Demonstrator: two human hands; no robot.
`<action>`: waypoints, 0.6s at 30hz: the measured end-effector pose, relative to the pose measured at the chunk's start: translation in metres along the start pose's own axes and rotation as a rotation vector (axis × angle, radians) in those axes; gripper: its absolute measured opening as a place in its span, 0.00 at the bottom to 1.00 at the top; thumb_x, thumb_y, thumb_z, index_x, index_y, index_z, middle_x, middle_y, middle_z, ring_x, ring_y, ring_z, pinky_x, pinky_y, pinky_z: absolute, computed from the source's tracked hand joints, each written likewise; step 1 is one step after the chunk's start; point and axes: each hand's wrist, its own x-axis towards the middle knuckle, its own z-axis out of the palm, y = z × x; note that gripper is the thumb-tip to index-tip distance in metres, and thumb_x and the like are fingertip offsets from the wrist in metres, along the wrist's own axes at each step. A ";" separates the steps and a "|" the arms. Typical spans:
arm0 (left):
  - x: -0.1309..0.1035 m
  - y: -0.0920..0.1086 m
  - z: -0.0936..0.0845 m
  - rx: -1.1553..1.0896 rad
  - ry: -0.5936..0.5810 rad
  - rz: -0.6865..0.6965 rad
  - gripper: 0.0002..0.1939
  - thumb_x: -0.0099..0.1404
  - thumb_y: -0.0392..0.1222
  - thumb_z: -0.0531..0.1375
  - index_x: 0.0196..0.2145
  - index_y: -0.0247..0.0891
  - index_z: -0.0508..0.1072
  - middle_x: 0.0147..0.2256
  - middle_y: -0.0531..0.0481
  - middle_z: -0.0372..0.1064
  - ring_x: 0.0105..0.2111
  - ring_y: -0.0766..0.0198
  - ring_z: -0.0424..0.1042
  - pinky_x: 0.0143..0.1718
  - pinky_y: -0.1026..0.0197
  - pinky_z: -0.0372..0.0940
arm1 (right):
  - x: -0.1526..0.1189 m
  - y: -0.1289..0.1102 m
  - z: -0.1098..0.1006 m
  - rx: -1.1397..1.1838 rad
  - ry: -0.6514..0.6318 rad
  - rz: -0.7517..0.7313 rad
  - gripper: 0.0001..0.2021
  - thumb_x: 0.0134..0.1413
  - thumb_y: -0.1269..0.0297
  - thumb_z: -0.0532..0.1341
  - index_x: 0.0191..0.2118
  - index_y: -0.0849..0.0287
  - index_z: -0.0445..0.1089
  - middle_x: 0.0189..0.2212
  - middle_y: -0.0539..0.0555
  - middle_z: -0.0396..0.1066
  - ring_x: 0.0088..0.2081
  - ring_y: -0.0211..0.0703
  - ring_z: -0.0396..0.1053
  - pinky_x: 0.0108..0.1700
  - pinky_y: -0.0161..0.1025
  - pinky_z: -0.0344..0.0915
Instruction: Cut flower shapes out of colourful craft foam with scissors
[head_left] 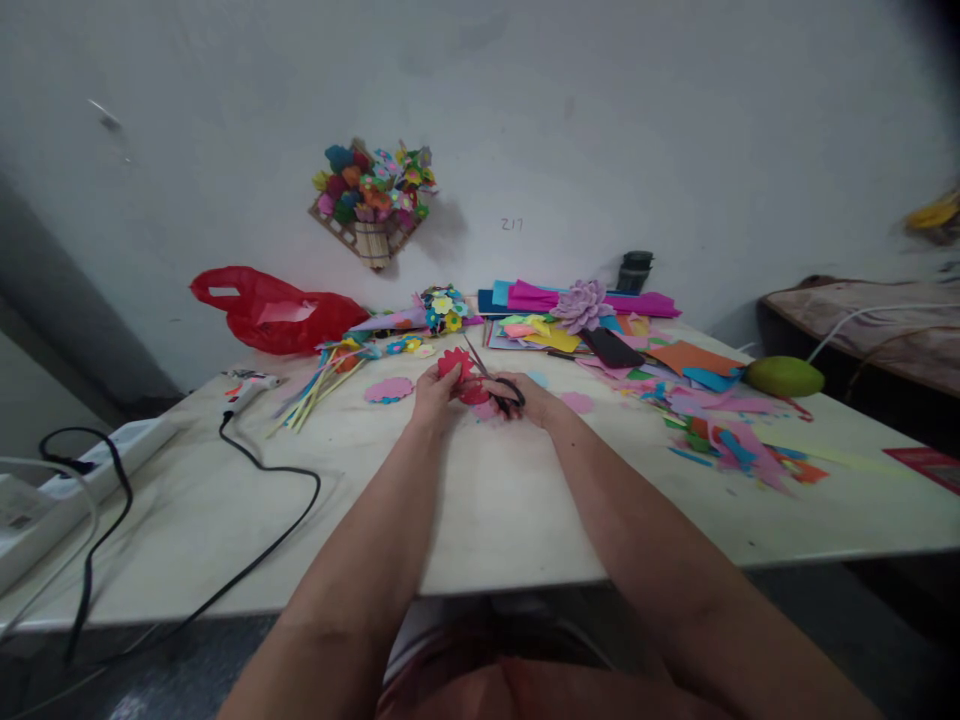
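Observation:
My left hand (435, 393) pinches a red scalloped paper flower (454, 364) above the middle of the table. In my right hand (529, 397) is a pair of scissors (510, 392) with black handles, its blades pointing up and left beside the red paper. More red paper shows between the two hands, just below the blades. Whether the blades touch the paper I cannot tell. Under and around my hands lie small pink scraps (487, 408). Pink scalloped cutouts rest on both sides, a stack (389, 390) to the left and one piece (577, 402) to the right.
A glue gun (251, 390) with a black cord lies left, near a white power strip (127, 450). Behind are a red plastic bag (277, 310) and thin sticks (315, 390). Coloured sheets (547, 335), a black phone (611, 348), paper scraps (735, 445) and a green oval object (786, 376) lie right.

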 end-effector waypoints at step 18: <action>0.002 -0.001 -0.002 -0.016 -0.038 -0.042 0.13 0.47 0.39 0.73 0.27 0.32 0.75 0.24 0.47 0.74 0.21 0.64 0.74 0.29 0.61 0.71 | 0.003 -0.003 0.005 -0.027 0.093 0.018 0.12 0.60 0.60 0.60 0.29 0.62 0.66 0.18 0.47 0.67 0.14 0.30 0.61 0.12 0.28 0.48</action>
